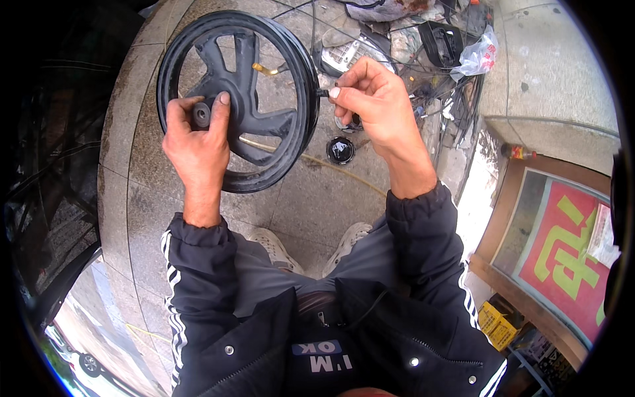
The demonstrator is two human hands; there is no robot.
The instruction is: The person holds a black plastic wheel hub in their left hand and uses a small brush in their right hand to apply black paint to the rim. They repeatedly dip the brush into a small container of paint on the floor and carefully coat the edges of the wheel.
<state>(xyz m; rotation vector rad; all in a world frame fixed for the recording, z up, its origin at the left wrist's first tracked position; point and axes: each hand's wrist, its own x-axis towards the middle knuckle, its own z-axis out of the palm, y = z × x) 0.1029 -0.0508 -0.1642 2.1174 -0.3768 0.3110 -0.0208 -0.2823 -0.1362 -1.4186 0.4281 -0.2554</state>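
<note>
Wheel (246,102) is over paving (291,192), my L fingers (177,119) grasping its hub (200,115), R fingers (360,71) pinching small blk pc (323,93) at rim (305,79), step apparently working that pc, next move prob needing steady wheel, straight pinch.

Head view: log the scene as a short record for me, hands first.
Left grip: around the hub of a black spoked wheel
Right grip: pinching a small black piece at the wheel's outer rim
Valve stem: brass-coloured, bent, visible between spokes
Paved floor: round black dish, yellowish hose
Upper right: plastic bag among clutter
</note>
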